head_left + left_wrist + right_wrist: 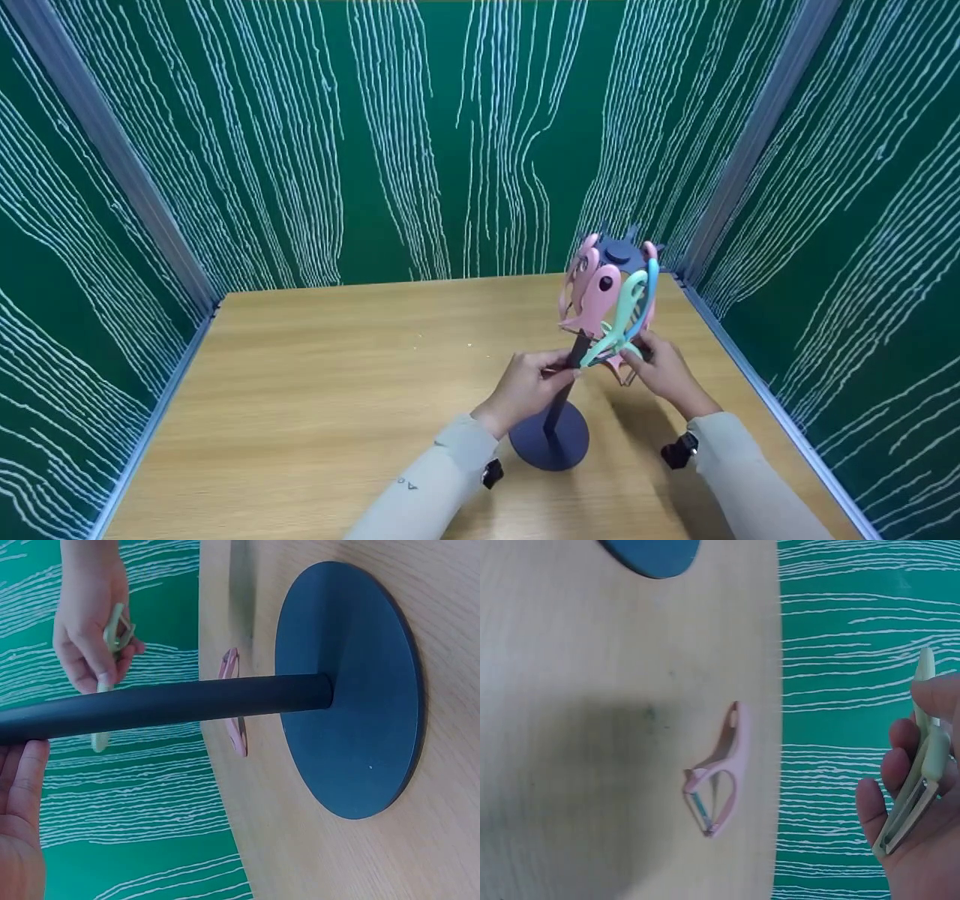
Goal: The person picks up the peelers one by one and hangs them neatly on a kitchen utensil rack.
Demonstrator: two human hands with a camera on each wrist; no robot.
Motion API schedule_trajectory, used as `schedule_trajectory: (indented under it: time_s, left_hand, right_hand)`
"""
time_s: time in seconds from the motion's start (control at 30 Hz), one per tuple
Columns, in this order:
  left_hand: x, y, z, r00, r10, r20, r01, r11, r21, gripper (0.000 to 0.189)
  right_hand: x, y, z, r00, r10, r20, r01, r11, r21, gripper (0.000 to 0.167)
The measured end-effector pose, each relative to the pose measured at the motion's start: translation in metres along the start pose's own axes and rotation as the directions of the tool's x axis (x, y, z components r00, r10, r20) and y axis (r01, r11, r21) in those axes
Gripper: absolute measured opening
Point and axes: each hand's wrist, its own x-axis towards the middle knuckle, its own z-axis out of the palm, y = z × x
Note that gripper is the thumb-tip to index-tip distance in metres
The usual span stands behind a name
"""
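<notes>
A dark stand has a round base [550, 442], a slim pole [180, 705] and a hooked top [624, 253]. My left hand [529, 386] holds the pole below the hanging tools, thumb and fingers about it. Pink fish-shaped peelers [600, 304] hang from the top beside a blue one [646, 300] and a light green one [632, 300]. In my right hand [664, 367], just right of the pole, a light green peeler [930, 746] is pinched between thumb and fingers; its tip passes behind the pole in the left wrist view.
A pink peeler [735, 757] lies on the wooden table [322, 405] near an edge, beyond the base. Green panels [465, 150] with wavy white lines stand around the table, joined by metal posts [757, 135]. Small pale specks dot the tabletop.
</notes>
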Motion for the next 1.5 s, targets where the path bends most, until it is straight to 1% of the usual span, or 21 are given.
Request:
schedule_trajectory:
  time_s: [0.07, 0.17, 0.27, 0.37, 0.57, 0.77, 0.9, 1.0, 1.17, 1.33, 1.5]
  left_hand:
    - [0.000, 0.000, 0.000, 1.000, 0.004, -0.002, -0.004, 1.000, 0.003, 0.026]
    - [0.000, 0.000, 0.000, 1.000, 0.009, 0.002, -0.009, 1.000, 0.005, 0.026]
    - [0.000, 0.000, 0.000, 1.000, 0.014, 0.004, -0.014, 1.000, 0.010, 0.026]
    - [0.001, 0.000, 0.000, 1.000, 0.016, 0.003, -0.016, 1.000, 0.010, 0.025]
    - [0.001, 0.000, 0.000, 1.000, 0.018, 0.008, -0.019, 1.000, 0.021, 0.026]
    - [0.000, 0.000, -0.001, 1.000, -0.005, 0.021, 0.004, 1.000, 0.026, 0.029]
    - [0.000, 0.000, -0.001, 1.000, -0.007, 0.014, 0.006, 1.000, 0.021, 0.028]
    - [0.000, 0.001, 0.000, 1.000, -0.006, 0.009, 0.006, 1.000, 0.011, 0.028]
    - [-0.001, 0.000, 0.000, 1.000, -0.011, 0.014, 0.011, 1.000, 0.003, 0.029]
    - [0.000, 0.000, -0.001, 1.000, -0.012, 0.016, 0.012, 1.000, 0.009, 0.030]
    - [-0.001, 0.001, -0.001, 1.000, -0.021, 0.021, 0.021, 1.000, -0.003, 0.030]
  right_hand:
    - [0.001, -0.004, -0.003, 0.999, -0.013, -0.039, 0.012, 1.000, -0.006, 0.024]
    - [0.002, -0.008, -0.008, 0.998, 0.000, -0.070, -0.001, 1.000, -0.008, 0.022]
    - [0.003, -0.013, -0.013, 0.996, 0.007, -0.087, -0.007, 1.000, 0.001, 0.024]
    - [0.004, -0.018, -0.018, 0.995, -0.001, -0.101, 0.003, 1.000, 0.028, 0.028]
    - [0.007, -0.027, -0.023, 0.988, -0.043, -0.147, 0.057, 0.994, 0.094, 0.028]
    - [0.007, -0.036, -0.028, 0.971, -0.102, -0.214, 0.128, 0.986, 0.110, 0.022]
    - [0.010, -0.043, -0.031, 0.960, -0.120, -0.253, 0.152, 0.982, 0.115, 0.021]
    - [0.012, -0.047, -0.034, 0.957, -0.120, -0.263, 0.156, 0.980, 0.121, 0.023]
    - [0.013, -0.056, -0.041, 0.957, -0.122, -0.265, 0.153, 0.983, 0.099, 0.023]
    - [0.014, -0.070, -0.049, 0.950, -0.135, -0.280, 0.171, 0.980, 0.107, 0.022]
    - [0.014, -0.083, -0.059, 0.947, -0.139, -0.289, 0.174, 0.980, 0.098, 0.024]
